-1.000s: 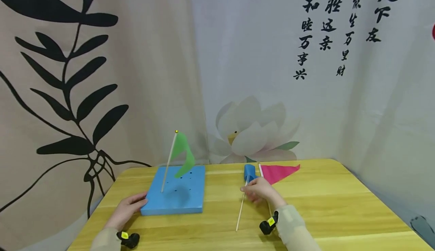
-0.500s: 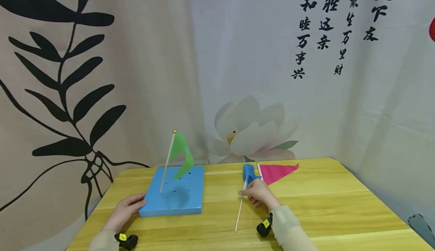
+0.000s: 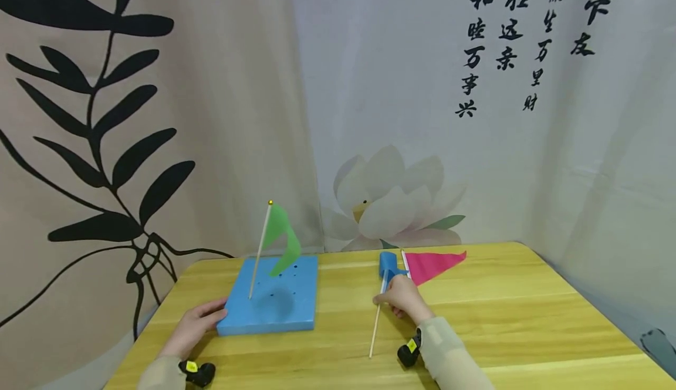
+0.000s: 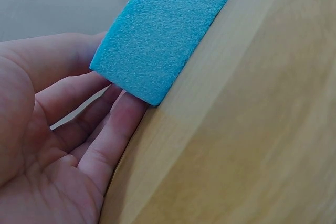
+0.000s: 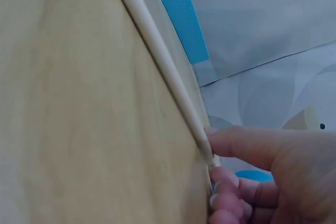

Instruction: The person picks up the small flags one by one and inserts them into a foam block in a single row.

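At the left, my left hand (image 3: 195, 325) rests its fingers against the left edge of a blue foam board (image 3: 296, 314). Close up in the left wrist view, fairly straight fingers (image 4: 107, 153) touch the corner of the foam board (image 4: 157, 40). A green flag (image 3: 277, 226) stands in the board on its stick, tilted slightly. My right hand (image 3: 405, 299) pinches the stick of a blue flag (image 3: 388, 264), whose cloth is curled. Its pale stick (image 5: 163, 66) slants along the table between thumb and fingertips in the right wrist view.
A pink triangular flag (image 3: 433, 267) lies on the wooden table (image 3: 528, 319), just beyond my right hand. Several small holes dot the board's top. Behind the table hangs a printed curtain (image 3: 253, 114).
My right hand keeps its pinch on the blue flag's stick, with only a slight shift. The left hand stays at the board; the head view drifts a little.
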`<state>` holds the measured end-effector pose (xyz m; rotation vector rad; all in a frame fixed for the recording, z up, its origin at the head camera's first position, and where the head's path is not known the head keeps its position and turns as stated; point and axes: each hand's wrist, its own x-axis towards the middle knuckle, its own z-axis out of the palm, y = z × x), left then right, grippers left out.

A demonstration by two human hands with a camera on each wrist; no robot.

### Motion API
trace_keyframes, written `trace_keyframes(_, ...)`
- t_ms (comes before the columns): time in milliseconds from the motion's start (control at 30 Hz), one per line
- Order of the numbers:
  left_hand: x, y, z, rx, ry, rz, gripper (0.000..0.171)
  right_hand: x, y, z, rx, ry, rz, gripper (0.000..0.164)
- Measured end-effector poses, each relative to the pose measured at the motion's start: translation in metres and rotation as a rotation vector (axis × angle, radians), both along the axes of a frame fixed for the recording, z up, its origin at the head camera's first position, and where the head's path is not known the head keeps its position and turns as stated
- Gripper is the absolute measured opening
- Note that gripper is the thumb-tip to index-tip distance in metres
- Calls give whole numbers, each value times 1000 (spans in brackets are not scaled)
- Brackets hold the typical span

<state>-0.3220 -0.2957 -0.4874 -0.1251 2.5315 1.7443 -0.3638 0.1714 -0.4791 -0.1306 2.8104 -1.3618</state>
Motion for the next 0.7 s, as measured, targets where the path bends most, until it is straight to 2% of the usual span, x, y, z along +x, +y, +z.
trace_keyframes(367,2,2,0,-4,-2,3,62,2,4,4,65,4,-33,34)
trace_keyframes(500,1,2,1,0,-8,5,62,2,8,6,50,0,-36,35)
trace_keyframes(700,1,3,4,3,-15,3,62,-2,12,4,-29,-39,-60,26)
